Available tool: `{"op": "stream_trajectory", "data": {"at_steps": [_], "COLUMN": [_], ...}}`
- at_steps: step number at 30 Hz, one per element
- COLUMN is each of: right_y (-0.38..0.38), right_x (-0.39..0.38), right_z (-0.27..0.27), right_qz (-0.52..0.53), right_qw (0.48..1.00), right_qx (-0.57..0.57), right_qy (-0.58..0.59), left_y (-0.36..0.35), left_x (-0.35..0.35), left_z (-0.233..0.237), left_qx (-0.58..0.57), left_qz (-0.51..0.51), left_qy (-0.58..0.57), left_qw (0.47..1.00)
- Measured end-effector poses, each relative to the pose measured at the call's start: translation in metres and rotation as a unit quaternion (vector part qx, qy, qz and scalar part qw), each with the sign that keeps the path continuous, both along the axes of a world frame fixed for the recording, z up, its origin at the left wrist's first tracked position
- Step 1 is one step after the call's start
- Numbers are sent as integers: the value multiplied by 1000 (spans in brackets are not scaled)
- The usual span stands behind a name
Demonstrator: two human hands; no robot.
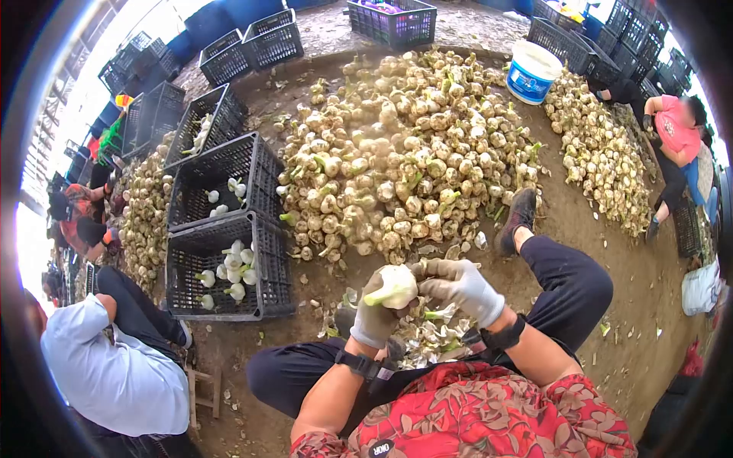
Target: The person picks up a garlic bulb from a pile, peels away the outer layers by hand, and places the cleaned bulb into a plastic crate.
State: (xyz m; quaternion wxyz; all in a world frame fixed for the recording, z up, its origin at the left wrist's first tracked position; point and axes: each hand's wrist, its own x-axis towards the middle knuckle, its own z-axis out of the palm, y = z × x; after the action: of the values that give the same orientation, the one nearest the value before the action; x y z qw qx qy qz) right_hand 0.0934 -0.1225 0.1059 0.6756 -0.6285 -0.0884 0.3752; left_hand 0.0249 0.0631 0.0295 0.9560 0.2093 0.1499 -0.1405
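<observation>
A whitish garlic bulb [399, 285] with a short green stem is gripped in my left hand [372, 317], which wears a soiled glove. Close beside the bulb, my gloved right hand [462, 288] has its fingers bent and pressed together; what they pinch, if anything, is hidden. Peeled garlic skins [435, 340] lie on the ground between my legs, below both hands. In front of me spreads a large heap of unpeeled garlic bulbs [405, 168], brownish and dirty. To the left, a black crate [263, 298] contains several clean white bulbs.
Behind the near crate stands another black crate [263, 172] with a few white bulbs. A white bucket [532, 72] stands at the heap's far right. A person in a light shirt [114, 366] sits at my left. More workers and garlic heaps [599, 153] are on both sides.
</observation>
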Motion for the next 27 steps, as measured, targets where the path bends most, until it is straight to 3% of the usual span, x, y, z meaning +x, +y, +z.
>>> {"op": "stream_trajectory", "data": {"at_steps": [1,2,3,4,7,9,11,12,13,15,16,17,19,20,22,25,26,27], "right_y": [6,9,13,17,23,25,23,27,26,27,22,14,4,3,1,8,7,7], "right_x": [-8,-12,-14,-16,-12,3,29,37,48,64,65,61,50,41,20,0,1,4], "right_z": [-21,-24,-25,-24,-25,-35,-62,-63,-62,-62,-60,-67,-50,-27,15,-2,-3,-2], "right_qz": [-39,-55,-68,-90,-74,-69,-46,-33,71,208,215,168,98,102,89,41,40,42], "right_qw": [992,952,875,846,820,829,900,845,799,738,753,802,957,956,995,998,998,998], "right_qx": [5,-90,-182,-200,-242,-262,-264,-316,-408,-485,-481,-424,-133,-134,-16,-2,-2,17], "right_qy": [-116,-286,-444,-486,-513,-490,-343,-430,-437,-419,-393,-386,-240,-238,48,-48,-48,40], "left_y": [-4,-9,-14,-18,-15,-10,-7,-7,-9,-18,-18,-17,-13,-13,-12,-14,-15,-16], "left_x": [-1,-2,-4,-5,-10,-10,-12,-14,-16,-18,-16,-16,-10,-8,-7,-8,-8,-8], "left_z": [3,9,16,22,19,11,5,2,0,6,1,-2,4,7,5,1,2,2], "left_qx": [-2,70,143,151,188,151,113,98,83,77,60,42,-26,27,67,103,104,101], "left_qz": [-3,23,50,60,66,52,33,-10,-53,-64,-80,-91,-85,-47,3,13,12,14], "left_qy": [0,-14,-28,-23,-36,-37,-40,-57,-74,-92,-59,-24,-58,-19,22,29,28,19], "left_qw": [1000,997,988,986,979,986,992,993,992,991,993,995,994,998,997,994,994,995]}}
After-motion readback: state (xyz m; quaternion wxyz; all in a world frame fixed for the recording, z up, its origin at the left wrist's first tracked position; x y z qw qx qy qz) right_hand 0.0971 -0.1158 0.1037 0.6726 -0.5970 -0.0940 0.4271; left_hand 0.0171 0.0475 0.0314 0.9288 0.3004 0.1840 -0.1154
